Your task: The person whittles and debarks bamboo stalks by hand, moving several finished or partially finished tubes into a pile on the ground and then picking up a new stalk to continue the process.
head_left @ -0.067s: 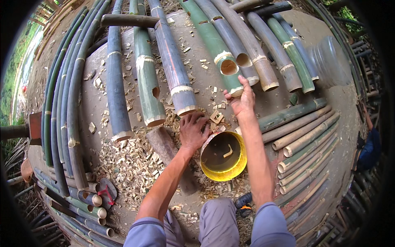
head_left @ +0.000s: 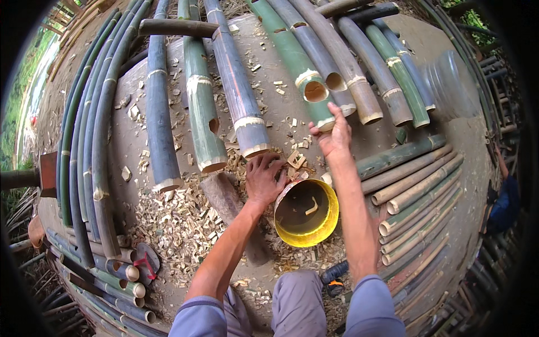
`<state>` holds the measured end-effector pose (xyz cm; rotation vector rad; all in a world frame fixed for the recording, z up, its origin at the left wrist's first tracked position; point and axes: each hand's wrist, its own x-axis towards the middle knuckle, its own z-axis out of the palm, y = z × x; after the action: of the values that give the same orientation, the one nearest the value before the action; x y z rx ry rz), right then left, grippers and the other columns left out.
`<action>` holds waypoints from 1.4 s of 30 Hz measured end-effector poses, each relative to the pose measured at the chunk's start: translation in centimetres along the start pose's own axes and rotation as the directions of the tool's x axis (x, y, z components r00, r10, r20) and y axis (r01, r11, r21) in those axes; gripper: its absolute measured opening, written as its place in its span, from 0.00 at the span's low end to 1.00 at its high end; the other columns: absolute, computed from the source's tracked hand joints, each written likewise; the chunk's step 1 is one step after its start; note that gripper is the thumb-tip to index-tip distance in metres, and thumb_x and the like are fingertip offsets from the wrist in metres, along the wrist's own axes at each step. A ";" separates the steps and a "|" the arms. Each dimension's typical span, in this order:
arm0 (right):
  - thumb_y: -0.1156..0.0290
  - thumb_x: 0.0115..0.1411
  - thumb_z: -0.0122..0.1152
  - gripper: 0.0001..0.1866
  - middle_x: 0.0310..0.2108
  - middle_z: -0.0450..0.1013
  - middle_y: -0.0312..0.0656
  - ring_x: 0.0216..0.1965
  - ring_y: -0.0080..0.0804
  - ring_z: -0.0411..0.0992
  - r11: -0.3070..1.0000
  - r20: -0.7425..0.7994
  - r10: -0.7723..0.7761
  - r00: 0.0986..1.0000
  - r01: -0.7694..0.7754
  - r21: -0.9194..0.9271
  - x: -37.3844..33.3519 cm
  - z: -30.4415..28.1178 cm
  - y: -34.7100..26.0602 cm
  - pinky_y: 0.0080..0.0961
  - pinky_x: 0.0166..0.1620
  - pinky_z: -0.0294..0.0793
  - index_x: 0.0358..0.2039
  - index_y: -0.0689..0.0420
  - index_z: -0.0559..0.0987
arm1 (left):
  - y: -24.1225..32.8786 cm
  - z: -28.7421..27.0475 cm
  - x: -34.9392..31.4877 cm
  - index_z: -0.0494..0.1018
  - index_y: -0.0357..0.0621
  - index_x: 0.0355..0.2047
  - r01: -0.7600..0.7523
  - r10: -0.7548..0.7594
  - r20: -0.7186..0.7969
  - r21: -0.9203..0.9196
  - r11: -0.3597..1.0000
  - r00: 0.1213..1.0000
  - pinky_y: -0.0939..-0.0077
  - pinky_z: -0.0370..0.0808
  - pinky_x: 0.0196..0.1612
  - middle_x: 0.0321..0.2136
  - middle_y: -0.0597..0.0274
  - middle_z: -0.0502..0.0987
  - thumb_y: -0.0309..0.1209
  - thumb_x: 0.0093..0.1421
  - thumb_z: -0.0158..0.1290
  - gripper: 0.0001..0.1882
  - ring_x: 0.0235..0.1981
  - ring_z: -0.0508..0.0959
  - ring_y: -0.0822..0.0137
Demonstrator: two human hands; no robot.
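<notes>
My right hand (head_left: 336, 136) is closed around the near end of a thick green bamboo pole (head_left: 307, 77). An oval hole with a pale rim is cut in its upper side, just beyond my fingers. My left hand (head_left: 264, 178) lies palm down with its fingers apart and slightly bent, between the cut end of a bluish bamboo pole (head_left: 238, 84) and the rim of a yellow bucket (head_left: 314, 238). What lies under its palm is hidden. Dark liquid fills part of the bucket, with a curved pale chip in it. A short log (head_left: 222, 196) lies left of my left forearm.
Several more bamboo poles (head_left: 161, 123) lie lengthwise to the left and right. Cut lengths (head_left: 418, 188) are stacked at the right. Wood chips (head_left: 179, 219) cover the ground. A sandal (head_left: 147, 261) lies at the left, and a dark tool with orange (head_left: 335, 275) near my knee.
My right hand and the near end of the green bamboo pole have shifted slightly to the right. The left hand stays in place.
</notes>
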<state>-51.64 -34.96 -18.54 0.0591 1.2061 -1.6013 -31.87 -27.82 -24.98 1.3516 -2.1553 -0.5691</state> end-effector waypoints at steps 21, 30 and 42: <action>0.57 0.50 0.71 0.29 0.37 0.68 0.49 0.27 0.35 0.71 0.909 -0.330 -0.410 0.850 0.350 -0.228 0.8 -0.2 0.6 0.26 0.19 0.79 0.38 0.62 0.63 | 0.2 0.0 0.1 0.78 0.54 0.36 0.019 -0.019 0.001 0.001 1.000 1.000 0.61 0.63 0.52 0.42 0.67 0.74 0.37 0.50 0.56 0.11 0.47 0.70 0.58; 0.55 0.55 0.64 0.28 0.47 0.68 0.40 0.42 0.40 0.69 0.972 -0.177 -0.043 0.983 0.082 0.218 3.1 -1.7 -3.6 0.38 0.34 0.79 0.52 0.53 0.66 | 0.5 0.4 0.1 0.78 0.55 0.36 0.001 -0.001 0.001 -0.004 1.000 1.000 0.61 0.62 0.52 0.42 0.67 0.74 0.38 0.51 0.56 0.12 0.48 0.69 0.58; 0.63 0.48 0.66 0.48 0.36 0.75 0.64 0.38 0.54 0.77 0.088 0.508 -0.327 0.797 0.561 -0.823 -6.8 6.8 9.5 0.43 0.41 0.76 0.63 0.69 0.51 | 0.7 -0.1 -0.4 0.68 0.45 0.52 0.254 -0.232 0.122 -0.208 0.945 0.965 0.58 0.58 0.57 0.45 0.57 0.73 0.47 0.54 0.52 0.28 0.51 0.70 0.53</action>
<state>-38.19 -34.10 -17.50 -1.4287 1.9895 -0.9566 -32.17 -27.21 -24.53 1.4995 -1.9386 -0.9602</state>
